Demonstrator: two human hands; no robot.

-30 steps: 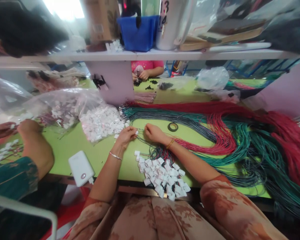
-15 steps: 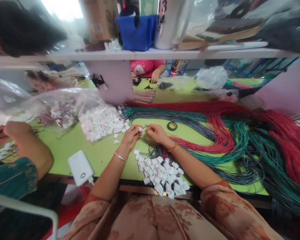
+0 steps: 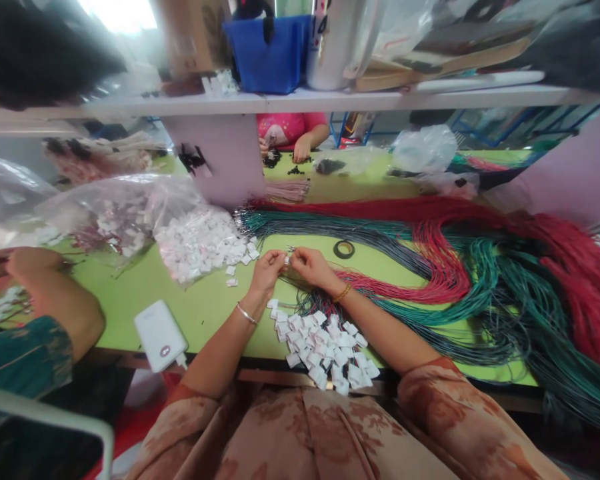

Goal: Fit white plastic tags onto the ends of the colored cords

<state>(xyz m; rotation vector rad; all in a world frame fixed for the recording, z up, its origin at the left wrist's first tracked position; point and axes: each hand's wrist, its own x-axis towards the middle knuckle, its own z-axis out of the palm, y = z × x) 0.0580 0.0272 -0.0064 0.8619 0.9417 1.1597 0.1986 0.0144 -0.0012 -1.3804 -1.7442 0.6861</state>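
Observation:
Over the green tabletop point(image 3: 205, 313) my two hands meet at the fingertips. My left hand point(image 3: 269, 272) pinches a small white connector housing point(image 3: 287, 259), mostly covered by the fingers. My right hand point(image 3: 311, 267) is closed on thin wires, whose metal-tipped ends point(image 3: 291, 249) stick out past the fingers. Below my wrists lies a pile of white connector housings point(image 3: 325, 347), with wires running into it. Red wires point(image 3: 395, 287) and green wires point(image 3: 430, 319) trail off to the right from beneath my right forearm.
A clear bag of white housings point(image 3: 195, 243) lies left of my hands. A black tape roll point(image 3: 343, 249) sits beyond my right hand. A white power bank point(image 3: 161, 335) rests near the front edge. Co-workers' arms show at left point(image 3: 55, 287) and across the table point(image 3: 307, 141). Above runs a shelf point(image 3: 380, 101).
My left hand has moved slightly right, bringing the connector housing closer to the wire ends in my right hand. The co-worker's hand across the table has shifted a little left.

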